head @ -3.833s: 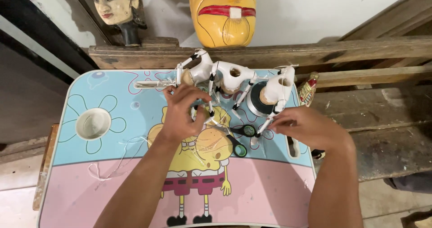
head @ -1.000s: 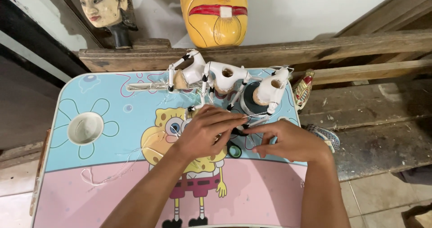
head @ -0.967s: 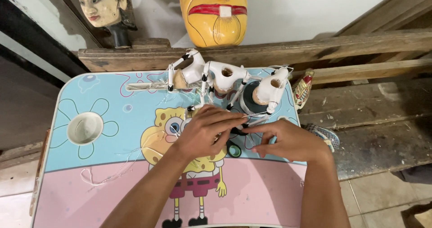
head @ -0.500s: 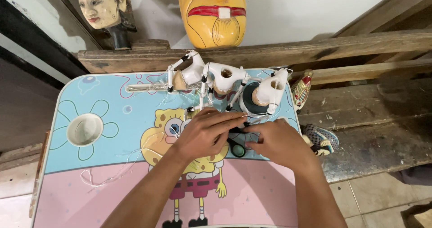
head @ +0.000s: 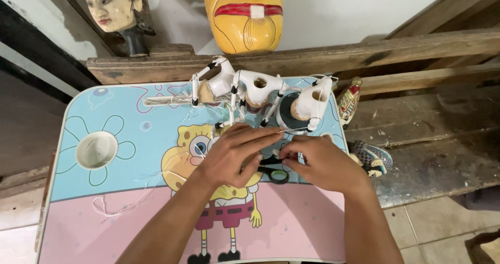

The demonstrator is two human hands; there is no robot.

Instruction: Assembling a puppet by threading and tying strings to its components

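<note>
Here, white puppet parts (head: pixel 250 89) crowd just beyond both hands, scissors (head: pixel 275 174) between.

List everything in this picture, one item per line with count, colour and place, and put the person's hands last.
small table: one, blue and pink with a yellow cartoon figure, under the hands
cup hole: one, white rim, table's left side
white puppet parts: a jointed cluster, white with black bands, table's far edge
scissors: one, black with green-rimmed handle, between the hands
thin string: one loose length, whitish, table's left half
carved head: one, pale face, dark hair, back left
mask: one, yellow with red lips, back centre
wooden beam: brown, behind the table
left hand: one, over the table centre
right hand: one, beside the scissors
</note>
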